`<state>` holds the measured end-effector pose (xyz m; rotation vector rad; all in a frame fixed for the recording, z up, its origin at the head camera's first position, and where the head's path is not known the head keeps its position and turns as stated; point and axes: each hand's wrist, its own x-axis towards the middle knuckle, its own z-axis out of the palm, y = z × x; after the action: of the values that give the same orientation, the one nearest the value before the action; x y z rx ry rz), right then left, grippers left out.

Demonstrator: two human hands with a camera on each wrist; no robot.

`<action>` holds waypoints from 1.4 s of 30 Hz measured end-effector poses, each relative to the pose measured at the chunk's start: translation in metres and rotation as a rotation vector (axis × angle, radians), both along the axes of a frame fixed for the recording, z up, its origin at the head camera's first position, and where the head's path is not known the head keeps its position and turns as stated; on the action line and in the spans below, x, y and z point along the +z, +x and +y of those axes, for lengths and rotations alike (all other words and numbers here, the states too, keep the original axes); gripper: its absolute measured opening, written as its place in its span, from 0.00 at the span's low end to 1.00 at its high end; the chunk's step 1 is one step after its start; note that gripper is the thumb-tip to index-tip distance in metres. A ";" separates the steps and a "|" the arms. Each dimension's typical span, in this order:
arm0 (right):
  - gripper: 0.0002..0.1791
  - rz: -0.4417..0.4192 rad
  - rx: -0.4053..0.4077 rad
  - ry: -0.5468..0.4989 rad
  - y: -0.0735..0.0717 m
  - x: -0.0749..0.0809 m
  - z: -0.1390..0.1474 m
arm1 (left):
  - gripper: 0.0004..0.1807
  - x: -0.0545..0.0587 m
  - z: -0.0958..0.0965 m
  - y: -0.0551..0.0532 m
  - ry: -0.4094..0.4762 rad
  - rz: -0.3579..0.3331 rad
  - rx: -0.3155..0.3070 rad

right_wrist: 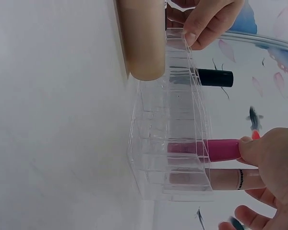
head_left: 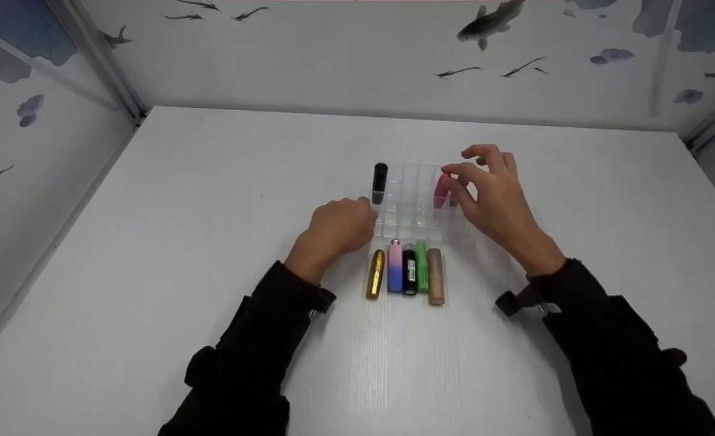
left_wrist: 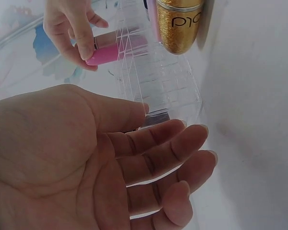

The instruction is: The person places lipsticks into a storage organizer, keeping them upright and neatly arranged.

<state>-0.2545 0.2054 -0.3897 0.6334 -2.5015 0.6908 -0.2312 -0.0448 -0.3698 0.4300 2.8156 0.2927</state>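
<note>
A clear compartment organizer [head_left: 410,200] sits on the table. My left hand [head_left: 343,225] holds its left front corner between thumb and index finger. At the back right, my right hand [head_left: 497,200] pinches the top of a pink lipstick tube [head_left: 441,191], whose lower part is inside a compartment. Beside it, a beige tube [right_wrist: 225,179] stands in the end compartment, mostly behind the right hand in the head view. A black tube [head_left: 380,181] stands in the back left compartment.
In front of the organizer lie a gold tube [head_left: 375,274], a pink-and-blue tube [head_left: 395,269], a black labelled tube [head_left: 409,272], a green tube [head_left: 422,266] and a tan tube [head_left: 435,277]. Patterned white panels [head_left: 333,60] border the table's back and sides.
</note>
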 end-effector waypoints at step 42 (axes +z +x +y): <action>0.30 -0.302 -0.156 0.059 0.009 0.025 0.020 | 0.22 0.000 -0.003 0.000 0.010 -0.018 -0.003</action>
<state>-0.2453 0.2254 -0.3647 0.3706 -2.8208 0.7004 -0.2314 -0.0478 -0.3702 0.4317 2.7970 0.3082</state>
